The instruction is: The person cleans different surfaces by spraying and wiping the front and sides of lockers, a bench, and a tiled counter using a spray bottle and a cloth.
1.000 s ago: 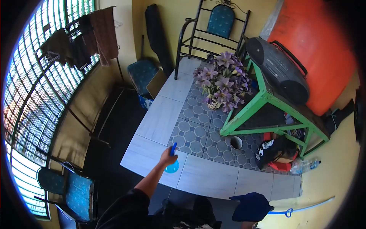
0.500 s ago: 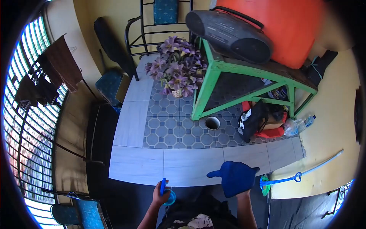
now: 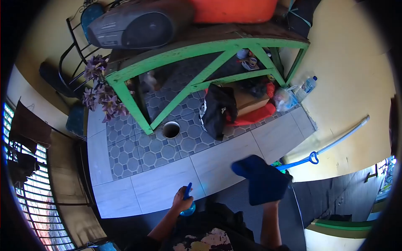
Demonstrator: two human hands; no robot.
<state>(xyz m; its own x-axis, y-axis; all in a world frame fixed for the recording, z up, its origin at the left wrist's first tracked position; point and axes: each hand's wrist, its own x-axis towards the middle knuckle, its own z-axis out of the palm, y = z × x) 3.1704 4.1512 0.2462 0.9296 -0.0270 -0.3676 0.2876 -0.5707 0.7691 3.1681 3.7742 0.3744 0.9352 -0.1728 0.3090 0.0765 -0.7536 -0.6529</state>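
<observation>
My left hand [image 3: 182,200] is wrapped round the neck of a blue spray bottle [image 3: 188,209], just over the front edge of the tiled platform [image 3: 163,184]. A dark blue cloth mitt [image 3: 266,180] covers my right hand, so its fingers are hidden; only the wrist shows below it. The mitt is near the platform's front edge, to the right of the bottle. On the patterned tiles stands a cup-like round container [image 3: 171,130], close to the leg of a green wooden table [image 3: 176,52].
A radio [image 3: 146,30] and an orange container [image 3: 234,10] sit on the table. Purple flowers [image 3: 104,98] are at left. A black bag [image 3: 218,109], a cardboard box [image 3: 247,102] and plastic bottles [image 3: 307,85] lie at right. A blue-handled pole [image 3: 339,138] leans along the wall.
The view has swung to the right. My right hand in the mitt has come fully into sight and is lifted beside the platform edge. My left hand still holds the spray bottle.
</observation>
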